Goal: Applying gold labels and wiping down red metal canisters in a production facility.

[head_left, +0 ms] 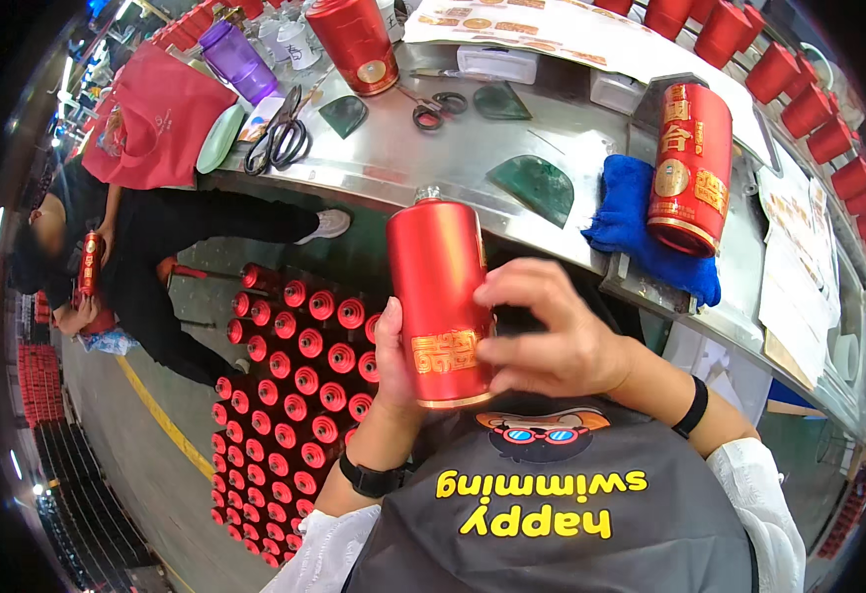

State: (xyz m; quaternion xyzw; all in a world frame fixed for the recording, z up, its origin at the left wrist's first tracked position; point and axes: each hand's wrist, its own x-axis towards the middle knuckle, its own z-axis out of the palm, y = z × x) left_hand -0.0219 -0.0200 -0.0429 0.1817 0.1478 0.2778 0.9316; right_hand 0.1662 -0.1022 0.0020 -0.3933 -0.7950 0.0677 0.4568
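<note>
A glossy red bottle (436, 267) with a gold pattern near its base and a clear-grey neck stands nearly upright before my chest. Wrapped round its lower left side is my left hand (390, 366), thumb showing and the other fingers hidden behind it. My right hand (562, 331) is at the bottle's right side, its bent fingers smeared by motion; whether they press on the surface cannot be made out. A second red bottle (690, 168) with gold markings lies on a blue cloth (623, 212) at the right. The nearest green flat scraper (540, 188) rests on the metal table beyond my bottle.
Black-handled scissors (280, 138), smaller scissors (438, 107), a purple cup (240, 61) and a red bag (161, 114) lie along the metal table (403, 158). Printed sheets (797, 257) cover its right side. Many red bottles (309, 341) stand below left; a co-worker (146, 247) sits beyond.
</note>
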